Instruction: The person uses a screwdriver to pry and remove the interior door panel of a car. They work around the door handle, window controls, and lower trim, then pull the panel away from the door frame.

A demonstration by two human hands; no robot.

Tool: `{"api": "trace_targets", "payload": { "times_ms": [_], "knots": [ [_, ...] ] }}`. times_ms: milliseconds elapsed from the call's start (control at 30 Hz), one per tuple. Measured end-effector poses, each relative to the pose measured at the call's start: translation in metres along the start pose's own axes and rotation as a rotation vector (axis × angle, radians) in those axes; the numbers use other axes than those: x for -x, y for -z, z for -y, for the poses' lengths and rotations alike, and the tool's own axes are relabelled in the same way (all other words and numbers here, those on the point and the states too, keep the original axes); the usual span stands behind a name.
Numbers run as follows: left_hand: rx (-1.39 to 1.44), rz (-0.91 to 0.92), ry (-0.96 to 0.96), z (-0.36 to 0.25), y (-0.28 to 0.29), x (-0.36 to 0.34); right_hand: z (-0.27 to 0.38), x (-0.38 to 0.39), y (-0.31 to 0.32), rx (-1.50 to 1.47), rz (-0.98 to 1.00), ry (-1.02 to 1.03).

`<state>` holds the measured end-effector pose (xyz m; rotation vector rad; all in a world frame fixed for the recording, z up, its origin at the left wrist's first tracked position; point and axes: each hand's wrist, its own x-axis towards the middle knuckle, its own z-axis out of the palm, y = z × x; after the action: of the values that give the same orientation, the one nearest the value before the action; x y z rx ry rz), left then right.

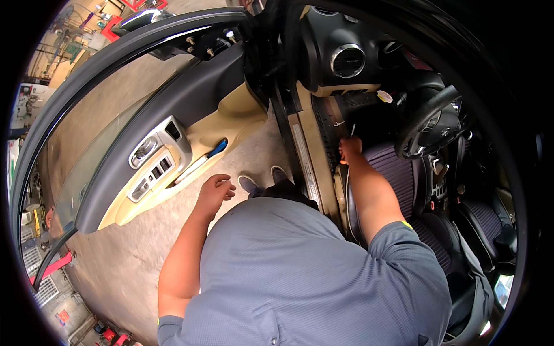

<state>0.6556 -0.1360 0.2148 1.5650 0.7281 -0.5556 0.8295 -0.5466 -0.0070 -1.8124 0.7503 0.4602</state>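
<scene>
My right hand [350,150] reaches into the car's footwell beside the front edge of the driver's seat [392,167]. Its fingers are closed on a thin pale rod-like tool [353,130] that sticks up past them; a bit of orange shows below the hand, and I cannot make out the tool's kind. My left hand [216,193] hangs in the air between my body and the open car door [190,92]. Its fingers are loosely bent and apart, with nothing in them.
A blue-handled tool [217,149] lies in the door pocket, near the window switch panel [154,176]. The steering wheel [430,127] is right of my right arm. The door sill [311,155] runs between my feet and the seat. Red equipment [109,334] stands on the workshop floor at lower left.
</scene>
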Motion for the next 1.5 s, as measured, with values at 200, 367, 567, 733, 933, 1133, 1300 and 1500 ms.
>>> {"api": "trace_targets", "payload": {
  "times_ms": [200, 367, 567, 733, 933, 1133, 1300, 1500],
  "knots": [
    [0.056, -0.125, 0.05, 0.03, 0.015, 0.017, 0.004, -0.052, 0.051, -0.085, -0.138, -0.073],
    [0.061, -0.203, 0.062, 0.051, 0.022, 0.027, -0.032, -0.036, 0.035, 0.348, 0.123, -0.211],
    [0.087, -0.201, 0.112, 0.083, 0.019, 0.032, -0.075, 0.009, -0.011, 0.733, 0.562, -0.154],
    [0.138, -0.162, 0.078, 0.086, 0.011, 0.025, -0.119, 0.003, -0.03, 0.664, 0.487, 0.214],
    [0.066, -0.202, 0.012, 0.076, 0.003, 0.024, -0.083, -0.004, -0.034, 0.642, 0.556, 0.144],
    [0.152, -0.224, 0.022, 0.097, 0.005, 0.033, -0.066, -0.008, -0.018, 0.815, 0.517, 0.146],
    [0.161, -0.266, 0.029, 0.115, 0.017, 0.042, -0.051, 0.022, -0.021, 0.787, 0.56, 0.144],
    [-0.225, -0.425, -0.064, 0.231, 0.042, 0.026, -0.037, 0.072, -0.041, 0.869, 0.611, 0.161]
  ]
}}
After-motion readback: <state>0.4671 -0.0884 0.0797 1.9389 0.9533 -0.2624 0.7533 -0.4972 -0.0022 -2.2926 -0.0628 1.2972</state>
